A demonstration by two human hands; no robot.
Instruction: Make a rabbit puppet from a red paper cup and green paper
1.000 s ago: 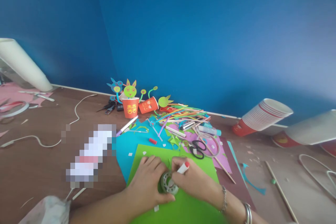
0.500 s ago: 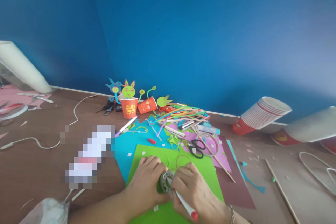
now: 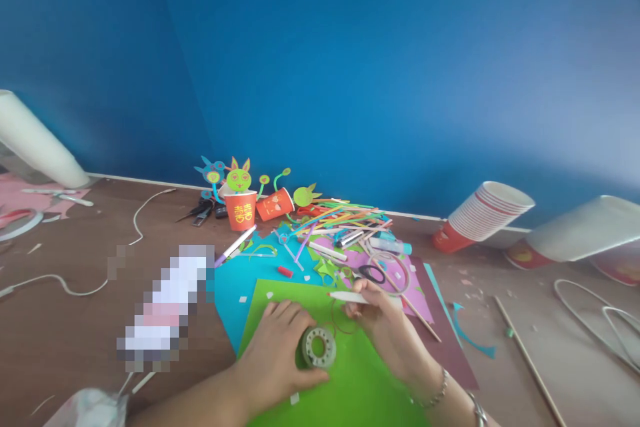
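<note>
My left hand is wrapped round the left side of a roll of tape, which sits with its hole facing up on a bright green paper sheet. Just to the right, my right hand grips a white marker held nearly level, its red tip pointing left, apart from the tape. A thin red curved line shows on the green sheet between the hands. Beyond the sheet's far edge lies a small red marker cap.
Black-handled scissors, drinking straws and paper scraps lie past the sheet. Decorated paper cups stand near the blue wall. Stacked cups lean at right, near a wooden stick. A blurred-out object lies left.
My right hand has lifted the marker out of the tape roll's hole and moved right and up, turning the tip left. My left hand stays on the tape. The view has shifted slightly.
</note>
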